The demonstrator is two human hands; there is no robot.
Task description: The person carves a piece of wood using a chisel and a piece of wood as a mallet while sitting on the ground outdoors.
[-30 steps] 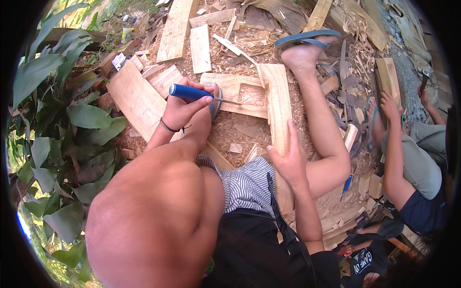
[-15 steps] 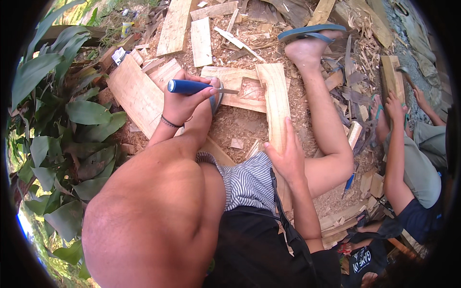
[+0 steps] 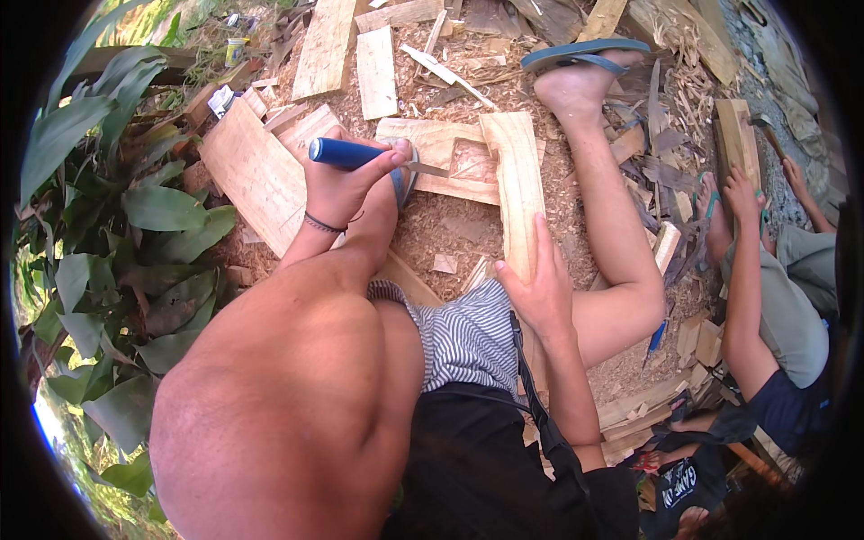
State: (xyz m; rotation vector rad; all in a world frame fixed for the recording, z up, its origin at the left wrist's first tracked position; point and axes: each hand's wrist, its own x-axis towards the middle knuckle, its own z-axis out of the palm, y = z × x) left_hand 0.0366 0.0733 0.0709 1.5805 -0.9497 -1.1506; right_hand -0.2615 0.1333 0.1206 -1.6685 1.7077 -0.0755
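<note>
My left hand (image 3: 349, 184) is closed around the blue handle of a chisel (image 3: 340, 154), its narrow metal blade pointing right. The blade tip lies at the left edge of a rectangular recess cut in a pale wooden board (image 3: 418, 133); whether it touches the wood I cannot tell. My right hand (image 3: 543, 292) grips the near part of a long wooden plank (image 3: 516, 184), thumb on its left edge and fingers along the right. That plank's far end rests across the board, just right of the recess. My left foot in a flip-flop (image 3: 409, 171) stands against the board.
Wood shavings and offcuts cover the ground. Wide planks (image 3: 252, 175) lie at the left beside leafy plants (image 3: 108, 216). My right foot wears a blue flip-flop (image 3: 585, 54) at the far side. At right, another person's hands (image 3: 742, 193) hold a wooden beam (image 3: 738, 135) and a dark-headed tool.
The chisel's handle end has shifted slightly up and left in the picture, tilting the chisel a little. Its tip stays by the recess. My right hand has hardly moved.
</note>
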